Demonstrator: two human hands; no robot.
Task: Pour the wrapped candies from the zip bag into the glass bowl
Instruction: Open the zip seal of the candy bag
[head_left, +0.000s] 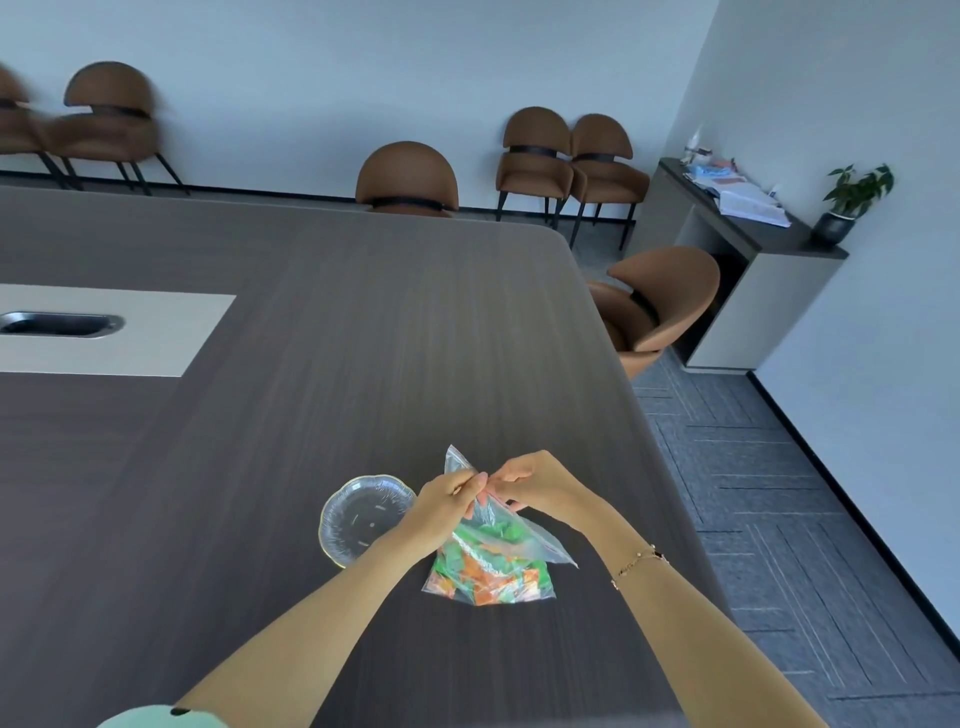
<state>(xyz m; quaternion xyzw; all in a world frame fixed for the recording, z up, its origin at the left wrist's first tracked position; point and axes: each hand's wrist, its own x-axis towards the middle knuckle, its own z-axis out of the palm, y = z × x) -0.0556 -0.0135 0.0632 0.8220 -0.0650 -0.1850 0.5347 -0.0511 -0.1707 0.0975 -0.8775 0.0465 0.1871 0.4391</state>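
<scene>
You are looking across a dark wood-grain table (363, 338) with a pale inset panel (156, 332) holding a metal cable slot (60, 323) on its left. Beyond the table's far edge, brown round-backed chairs (569, 156) line a plain white wall (311, 67); one chair (407, 179) is tucked against that edge. Right of the table, another chair (660, 301) sits on grey patterned carpet (779, 493), and past it a grey sideboard (753, 249) carries papers (748, 202) and a potted plant (852, 200).

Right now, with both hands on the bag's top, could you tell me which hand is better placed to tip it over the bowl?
Probably the left hand: it pinches the zip bag on the side nearest the glass bowl.
</scene>
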